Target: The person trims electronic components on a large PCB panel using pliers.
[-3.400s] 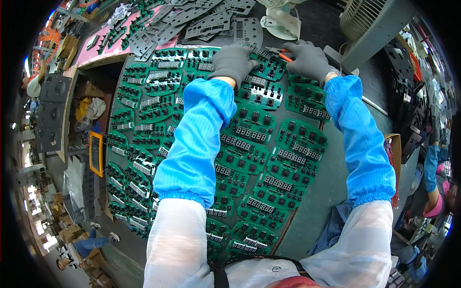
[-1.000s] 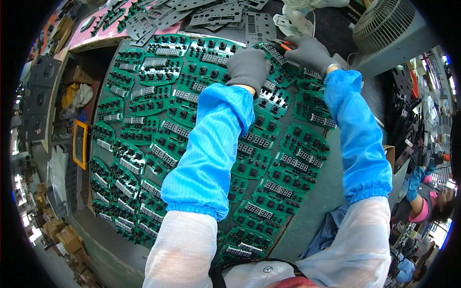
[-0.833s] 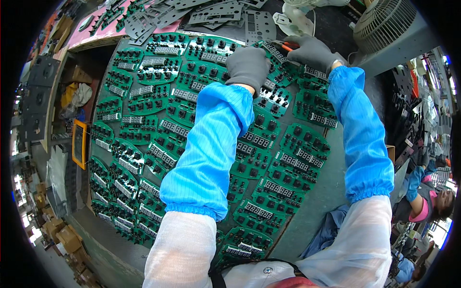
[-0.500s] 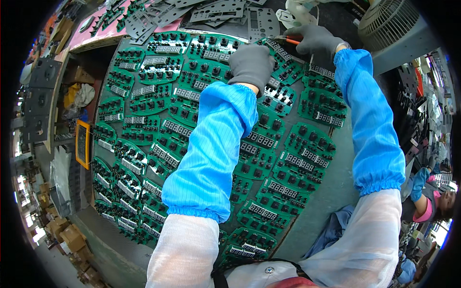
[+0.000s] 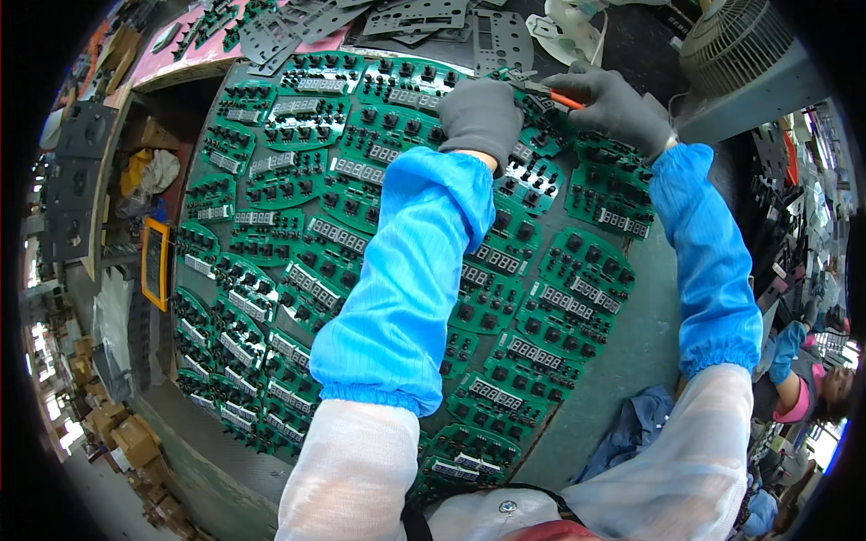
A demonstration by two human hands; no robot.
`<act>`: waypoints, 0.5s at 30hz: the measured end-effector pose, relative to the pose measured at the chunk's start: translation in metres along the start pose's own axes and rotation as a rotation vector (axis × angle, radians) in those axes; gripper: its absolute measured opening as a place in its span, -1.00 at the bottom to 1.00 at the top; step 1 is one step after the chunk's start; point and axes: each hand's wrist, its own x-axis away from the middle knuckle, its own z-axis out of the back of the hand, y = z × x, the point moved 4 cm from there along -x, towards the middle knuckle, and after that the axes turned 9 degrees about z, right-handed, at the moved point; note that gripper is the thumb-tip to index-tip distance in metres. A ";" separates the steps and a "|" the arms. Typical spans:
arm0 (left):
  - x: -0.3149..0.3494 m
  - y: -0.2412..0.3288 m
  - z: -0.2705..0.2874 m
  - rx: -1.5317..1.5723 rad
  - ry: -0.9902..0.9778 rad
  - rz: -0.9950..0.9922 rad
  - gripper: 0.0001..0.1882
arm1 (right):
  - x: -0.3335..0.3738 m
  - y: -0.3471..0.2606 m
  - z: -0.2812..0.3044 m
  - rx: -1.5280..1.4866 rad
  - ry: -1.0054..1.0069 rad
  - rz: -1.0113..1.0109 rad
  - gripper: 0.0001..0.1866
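Both my hands wear grey gloves, at the far side of a table covered with green circuit boards (image 5: 354,169). My left hand (image 5: 481,115) is closed at the edge of one circuit board (image 5: 545,113), which looks tilted; its fingertips are hidden behind the hand. To the right of it, my right hand (image 5: 622,110) grips pliers with orange handles (image 5: 566,99). The metal jaws of the pliers point left, close to that board and my left hand. Whether the jaws touch a part cannot be made out.
Grey perforated panels (image 5: 501,43) are piled at the far edge, beside a white plastic bag (image 5: 570,34). A fan (image 5: 735,50) stands at far right. Blue cloth (image 5: 631,433) lies near right. Another person (image 5: 803,383) works at the right. An orange frame (image 5: 156,266) is at left.
My right hand has come nearer and slightly right, with the pliers still in it. The board between my hands has tilted, its display now out of sight. My left hand has shifted slightly right.
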 end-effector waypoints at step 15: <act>0.003 -0.002 0.000 -0.019 0.011 -0.025 -0.71 | -0.012 -0.036 0.024 0.814 0.093 0.209 -0.39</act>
